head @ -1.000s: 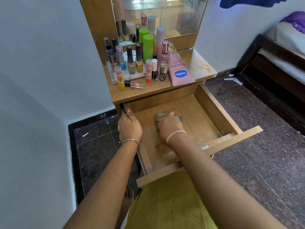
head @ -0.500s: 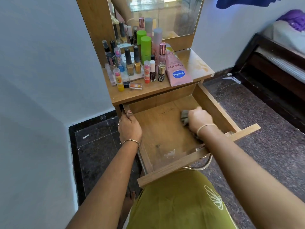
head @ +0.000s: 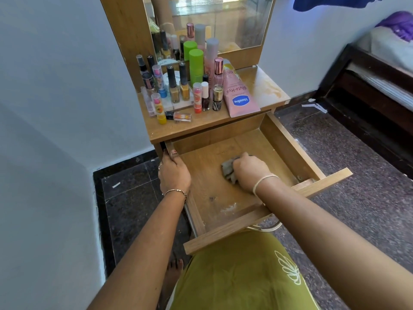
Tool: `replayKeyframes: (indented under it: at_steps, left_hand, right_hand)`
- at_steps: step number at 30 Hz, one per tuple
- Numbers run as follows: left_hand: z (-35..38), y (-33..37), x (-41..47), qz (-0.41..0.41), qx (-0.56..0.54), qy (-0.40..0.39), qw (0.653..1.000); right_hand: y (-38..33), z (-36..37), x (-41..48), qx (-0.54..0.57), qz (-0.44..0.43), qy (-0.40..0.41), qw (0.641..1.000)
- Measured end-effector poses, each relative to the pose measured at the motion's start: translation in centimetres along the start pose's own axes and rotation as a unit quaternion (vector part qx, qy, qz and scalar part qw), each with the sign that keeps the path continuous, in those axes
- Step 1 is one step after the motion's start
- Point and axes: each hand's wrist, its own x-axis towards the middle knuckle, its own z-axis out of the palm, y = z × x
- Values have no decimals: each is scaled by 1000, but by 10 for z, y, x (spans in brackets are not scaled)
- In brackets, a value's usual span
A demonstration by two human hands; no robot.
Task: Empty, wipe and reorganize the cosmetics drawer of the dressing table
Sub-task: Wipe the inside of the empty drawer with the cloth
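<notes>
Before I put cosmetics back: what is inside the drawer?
Inside the drawer: the right hand gripping a grey cloth, and whitish residue. What lies under hand and cloth is hidden.

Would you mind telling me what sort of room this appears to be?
Most likely a bedroom: a mirrored dressing table crowded with cosmetics, and a bed at the right.
</notes>
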Motion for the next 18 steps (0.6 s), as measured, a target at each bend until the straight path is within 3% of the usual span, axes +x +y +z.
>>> replayKeyframes:
  at_steps: [8, 18]
  left_hand:
    - [-1, 0, -3, 5, -1, -4, 1000]
    - [-2, 0, -3, 2, -1, -6, 1000]
  right_hand:
    - [52, -2, 3, -21, 74, -12, 997]
    - [47, -24, 59, 156, 87, 105, 978]
